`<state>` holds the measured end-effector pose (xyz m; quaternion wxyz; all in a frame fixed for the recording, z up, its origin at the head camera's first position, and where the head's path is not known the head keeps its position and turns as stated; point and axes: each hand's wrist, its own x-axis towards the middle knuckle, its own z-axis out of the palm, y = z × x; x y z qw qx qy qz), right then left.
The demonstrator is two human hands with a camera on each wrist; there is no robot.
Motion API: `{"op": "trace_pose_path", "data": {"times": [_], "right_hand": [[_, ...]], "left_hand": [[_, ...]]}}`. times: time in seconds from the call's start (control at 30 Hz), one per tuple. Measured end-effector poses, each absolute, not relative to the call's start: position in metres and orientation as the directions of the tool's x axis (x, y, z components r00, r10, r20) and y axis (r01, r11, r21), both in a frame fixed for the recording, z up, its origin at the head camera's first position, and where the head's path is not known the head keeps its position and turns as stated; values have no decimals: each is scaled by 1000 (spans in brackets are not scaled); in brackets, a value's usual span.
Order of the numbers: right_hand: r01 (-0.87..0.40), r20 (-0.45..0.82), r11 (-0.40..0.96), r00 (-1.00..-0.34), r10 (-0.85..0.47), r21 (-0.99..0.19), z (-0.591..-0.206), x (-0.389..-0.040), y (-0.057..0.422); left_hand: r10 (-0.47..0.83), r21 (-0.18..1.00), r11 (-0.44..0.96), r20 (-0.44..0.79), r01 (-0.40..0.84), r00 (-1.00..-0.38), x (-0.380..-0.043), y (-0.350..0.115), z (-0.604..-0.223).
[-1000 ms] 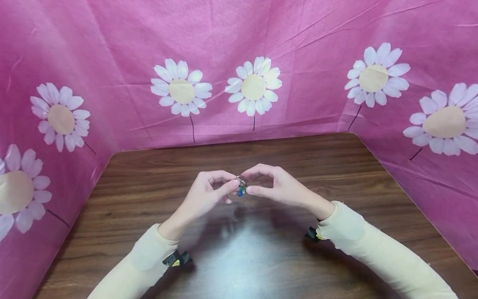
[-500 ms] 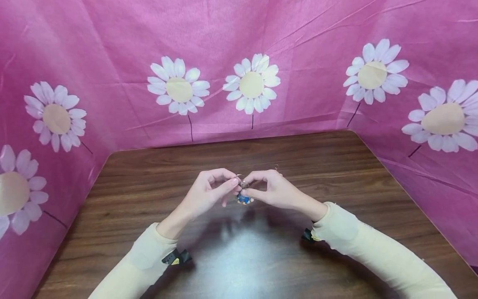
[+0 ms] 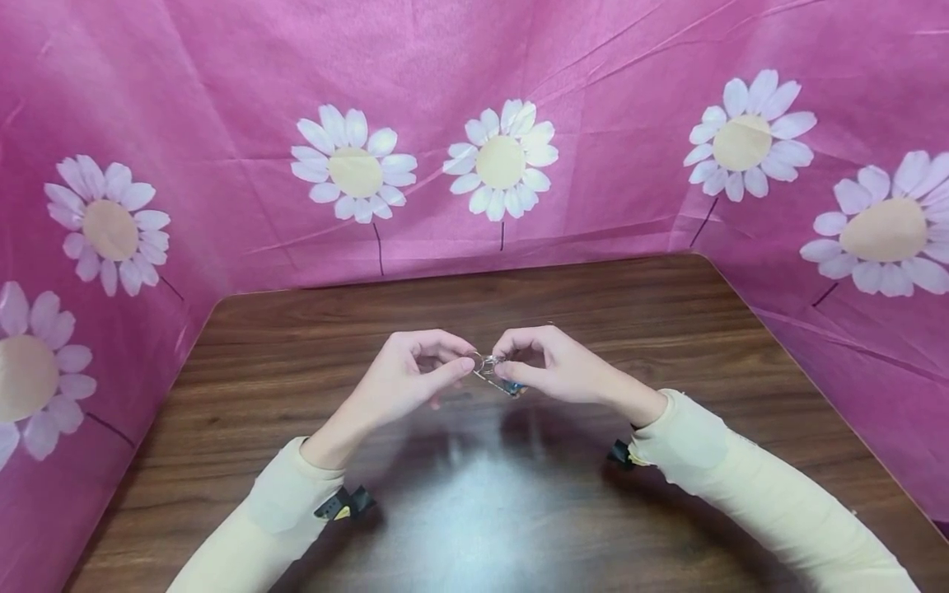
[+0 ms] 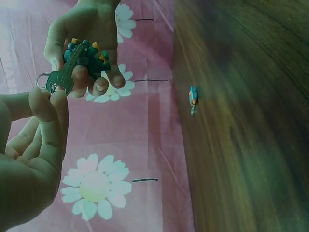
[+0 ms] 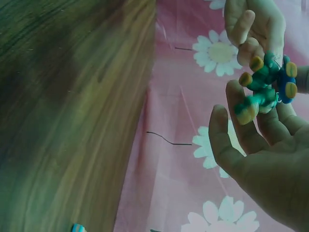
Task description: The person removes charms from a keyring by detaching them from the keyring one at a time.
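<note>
Between my two hands, above the table, is a metal key ring (image 4: 42, 79) with a key (image 4: 61, 79) and small figure charms. My left hand (image 3: 411, 371) pinches the ring at its left side, near the key's head. My right hand (image 3: 567, 362) pinches the metal fitting on the charm side, thumb against fingers. A green figure with yellow tips (image 5: 263, 77) hangs by the right fingers, with a blue piece with yellow pads (image 5: 288, 82) next to it. In the head view, the right fingers partly cover the charms; how the rings link is too small to tell.
Another small blue and orange charm with a metal clasp (image 4: 193, 96) lies on the brown wooden table (image 3: 311, 321), towards the back; in the head view my right hand mostly hides it. A pink cloth with daisies (image 3: 423, 66) surrounds the table's back and sides.
My right hand first closes in on the charms, then shifts slightly right with them. The charms swing from hanging down to slanting right, and the key shows between the hands. The left hand hardly moves.
</note>
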<state>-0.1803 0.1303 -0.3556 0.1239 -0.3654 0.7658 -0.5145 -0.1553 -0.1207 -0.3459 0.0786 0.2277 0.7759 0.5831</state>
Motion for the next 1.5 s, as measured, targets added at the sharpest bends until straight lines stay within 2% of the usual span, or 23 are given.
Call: {"op": "trace_pose_path", "data": {"times": [0.17,0.53,0.87,1.1,1.3,1.5], "right_hand": [[-468,199,223,-694,-692,-855,-350,-181,132],[-393,127,187,-649,-751,-901,-348,-180,134],[-406,169,189,-696,-698,-894,-345,-178,137],[-527,286,208,-704,-651,-824,-345,-175,138],[-711,480,182,-618,-623,-680,-347,-170,136],[-812,600,233,-559,-573,-534,-347,-169,135]], "left_hand": [[435,938,226,146,265,-889,-153,-120,-341],[411,922,206,224,329,-884,-151,-119,-337],[433,906,248,212,342,-876,-150,-121,-333],[474,888,294,186,354,-861,-149,-118,-330],[447,923,231,181,308,-876,-147,-115,-326],[442,936,170,209,310,-873,-145,-114,-326]]}}
